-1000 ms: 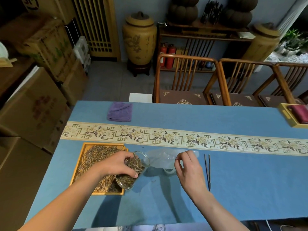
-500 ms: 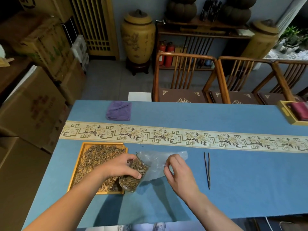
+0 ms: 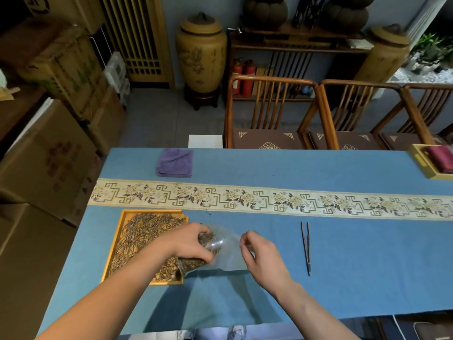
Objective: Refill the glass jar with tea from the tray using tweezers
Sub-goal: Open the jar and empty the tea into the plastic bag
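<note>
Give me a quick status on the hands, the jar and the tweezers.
Left hand shut on glass jar, tilted, tea inside, by tray. Right hand pinching clear plastic bag at jar mouth. Tweezers lying untouched to the right.

Left hand (image 3: 190, 242) wraps the tilted clear glass jar (image 3: 196, 260) — its mouth and middle are hidden. Clear plastic bag (image 3: 229, 253) blurs into the blue cloth; edges are hard to trace. Yellow wooden box (image 3: 426, 165) is cut off at the right edge. Right hand (image 3: 263, 257) pinches the bag — fingertips unclear.
</note>
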